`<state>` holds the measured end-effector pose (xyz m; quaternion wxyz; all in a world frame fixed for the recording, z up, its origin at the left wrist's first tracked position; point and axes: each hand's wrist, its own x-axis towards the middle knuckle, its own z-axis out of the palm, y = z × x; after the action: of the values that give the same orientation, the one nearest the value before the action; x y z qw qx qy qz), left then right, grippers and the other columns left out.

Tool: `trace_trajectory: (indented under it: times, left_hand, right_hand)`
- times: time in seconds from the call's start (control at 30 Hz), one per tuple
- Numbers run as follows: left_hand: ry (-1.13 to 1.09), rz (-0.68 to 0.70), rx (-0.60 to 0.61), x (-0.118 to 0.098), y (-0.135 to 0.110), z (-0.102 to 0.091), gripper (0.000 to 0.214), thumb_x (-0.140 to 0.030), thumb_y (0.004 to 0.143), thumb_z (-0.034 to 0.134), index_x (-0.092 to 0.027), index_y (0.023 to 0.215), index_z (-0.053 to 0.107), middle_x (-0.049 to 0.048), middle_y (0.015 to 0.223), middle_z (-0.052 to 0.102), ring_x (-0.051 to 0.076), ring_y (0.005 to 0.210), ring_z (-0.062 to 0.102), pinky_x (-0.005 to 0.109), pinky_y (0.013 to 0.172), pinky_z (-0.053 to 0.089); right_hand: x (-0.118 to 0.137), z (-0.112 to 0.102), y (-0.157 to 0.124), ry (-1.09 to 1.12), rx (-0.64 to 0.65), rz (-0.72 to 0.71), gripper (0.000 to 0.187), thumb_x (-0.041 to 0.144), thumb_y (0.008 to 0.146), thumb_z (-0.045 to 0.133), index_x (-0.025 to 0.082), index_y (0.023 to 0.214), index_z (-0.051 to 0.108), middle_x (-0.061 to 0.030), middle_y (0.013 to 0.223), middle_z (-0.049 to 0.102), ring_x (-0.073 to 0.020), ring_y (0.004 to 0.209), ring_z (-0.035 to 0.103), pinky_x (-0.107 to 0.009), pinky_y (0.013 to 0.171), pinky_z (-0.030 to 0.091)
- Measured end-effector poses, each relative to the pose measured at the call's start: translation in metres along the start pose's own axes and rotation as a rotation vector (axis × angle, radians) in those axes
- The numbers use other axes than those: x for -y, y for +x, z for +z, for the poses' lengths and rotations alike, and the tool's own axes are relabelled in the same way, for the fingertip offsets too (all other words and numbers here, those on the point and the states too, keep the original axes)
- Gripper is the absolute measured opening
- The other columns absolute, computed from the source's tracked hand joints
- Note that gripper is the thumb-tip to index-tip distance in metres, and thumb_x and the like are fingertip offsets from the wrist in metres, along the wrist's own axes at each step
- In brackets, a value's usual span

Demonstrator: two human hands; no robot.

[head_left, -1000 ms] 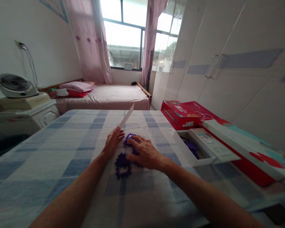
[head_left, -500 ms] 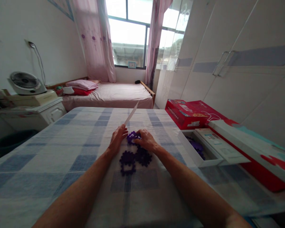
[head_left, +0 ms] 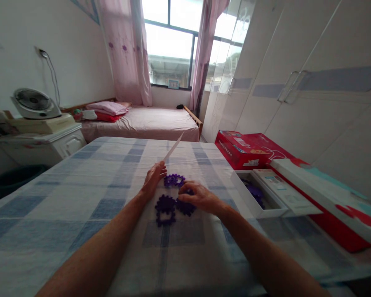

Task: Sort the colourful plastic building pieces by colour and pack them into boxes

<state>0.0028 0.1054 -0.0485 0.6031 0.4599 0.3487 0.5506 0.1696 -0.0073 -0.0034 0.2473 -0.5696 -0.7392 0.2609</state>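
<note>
My left hand (head_left: 155,176) is closed on a thin white sheet (head_left: 173,147), which tilts up and away, seen nearly edge-on. Just right of those fingers a purple toothed piece with openings (head_left: 174,180) lies on the tablecloth. My right hand (head_left: 199,195) is over a dark purple toothed piece (head_left: 185,207) and covers much of it; the fingers are curled down at its upper edge, and whether they grip it is hidden. To the left, another purple toothed piece (head_left: 165,203) adjoins a squarish purple frame with a toothed edge (head_left: 166,218).
A white open box (head_left: 268,213) holding purple pieces (head_left: 254,193) stands on the right. A booklet or card (head_left: 281,185) lies beside it. Behind are a red box (head_left: 241,153) and a long white-and-red box (head_left: 315,185). The checked tablecloth (head_left: 111,177) covers the table.
My right hand has left the far purple piece and moved right and nearer, over the dark toothed piece. The far piece now lies flat and uncovered. My left hand keeps its hold on the sheet.
</note>
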Motion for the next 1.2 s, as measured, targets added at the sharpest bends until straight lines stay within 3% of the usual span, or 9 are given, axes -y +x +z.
trace_trajectory:
  times: [0.13, 0.27, 0.47, 0.7, 0.83, 0.93, 1.03, 1.2]
  left_hand:
    - [0.007, -0.004, -0.010, -0.001, -0.001, 0.000, 0.054, -0.061, 0.065, 0.067, -0.014, 0.092, 0.062, 0.0062, 0.092, 0.061, 0.016, 0.084, 0.060, 0.030, 0.080, 0.047]
    - [0.019, 0.002, -0.006, -0.001, 0.000, 0.000, 0.053, -0.060, 0.067, 0.066, -0.013, 0.092, 0.062, 0.0066, 0.094, 0.061, 0.016, 0.085, 0.060, 0.030, 0.080, 0.047]
    - [0.012, -0.002, -0.017, -0.003, -0.004, 0.001, 0.052, -0.059, 0.065, 0.068, -0.014, 0.091, 0.064, 0.0063, 0.092, 0.063, 0.015, 0.080, 0.061, 0.028, 0.077, 0.048]
    - [0.029, -0.014, -0.019, -0.002, -0.002, -0.001, 0.052, -0.059, 0.067, 0.067, -0.013, 0.092, 0.064, 0.0070, 0.095, 0.064, 0.015, 0.082, 0.062, 0.027, 0.077, 0.049]
    - [0.020, -0.040, -0.011, -0.002, 0.000, -0.002, 0.054, -0.059, 0.065, 0.069, -0.013, 0.092, 0.063, 0.0065, 0.095, 0.064, 0.015, 0.083, 0.062, 0.028, 0.078, 0.050]
    - [0.006, -0.061, -0.021, -0.004, -0.001, -0.001, 0.054, -0.059, 0.064, 0.070, -0.013, 0.091, 0.063, 0.0059, 0.093, 0.064, 0.014, 0.082, 0.062, 0.026, 0.077, 0.050]
    - [0.002, -0.072, -0.031, -0.006, -0.003, 0.000, 0.053, -0.058, 0.063, 0.070, -0.013, 0.090, 0.063, 0.0063, 0.093, 0.064, 0.014, 0.081, 0.062, 0.026, 0.076, 0.051]
    - [-0.010, -0.062, -0.038, -0.006, -0.002, 0.001, 0.050, -0.056, 0.064, 0.071, -0.013, 0.088, 0.063, 0.0056, 0.089, 0.064, 0.013, 0.077, 0.062, 0.025, 0.072, 0.051]
  right_hand:
    - [-0.002, 0.014, -0.004, -0.216, -0.043, 0.158, 0.072, 0.045, 0.070, 0.068, 0.019, 0.133, 0.045, -0.0146, 0.135, 0.046, -0.0314, 0.128, 0.034, -0.049, 0.102, 0.027]
    - [-0.006, 0.013, -0.001, -0.258, -0.082, 0.181, 0.082, 0.051, 0.062, 0.074, 0.017, 0.131, 0.045, -0.0148, 0.127, 0.047, -0.0312, 0.121, 0.040, -0.048, 0.099, 0.031]
    - [-0.003, 0.016, -0.005, -0.131, -0.230, 0.045, 0.072, 0.031, 0.063, 0.076, 0.019, 0.126, 0.044, -0.0078, 0.119, 0.041, -0.0189, 0.107, 0.049, -0.031, 0.093, 0.042]
    - [-0.008, 0.024, -0.007, -0.053, -0.243, -0.050, 0.062, 0.021, 0.066, 0.071, 0.020, 0.122, 0.045, -0.0073, 0.113, 0.052, -0.0197, 0.106, 0.052, -0.033, 0.090, 0.043]
    - [-0.006, 0.020, -0.004, 0.063, -0.321, 0.024, 0.054, 0.016, 0.064, 0.068, 0.018, 0.115, 0.052, -0.0048, 0.103, 0.060, -0.0171, 0.095, 0.056, -0.030, 0.085, 0.044]
    - [-0.002, 0.004, -0.008, 0.189, -0.390, 0.110, 0.045, 0.018, 0.065, 0.066, 0.019, 0.109, 0.056, -0.0022, 0.093, 0.063, -0.0152, 0.083, 0.059, -0.028, 0.078, 0.047]
    - [-0.001, -0.030, -0.025, 0.255, -0.512, 0.137, 0.042, 0.023, 0.067, 0.066, 0.020, 0.108, 0.056, -0.0014, 0.090, 0.064, -0.0148, 0.079, 0.060, -0.029, 0.075, 0.048]
    - [-0.036, -0.100, -0.073, 0.101, -0.772, 0.225, 0.045, 0.033, 0.067, 0.069, 0.021, 0.108, 0.056, -0.0040, 0.094, 0.063, -0.0169, 0.080, 0.061, -0.031, 0.074, 0.050]
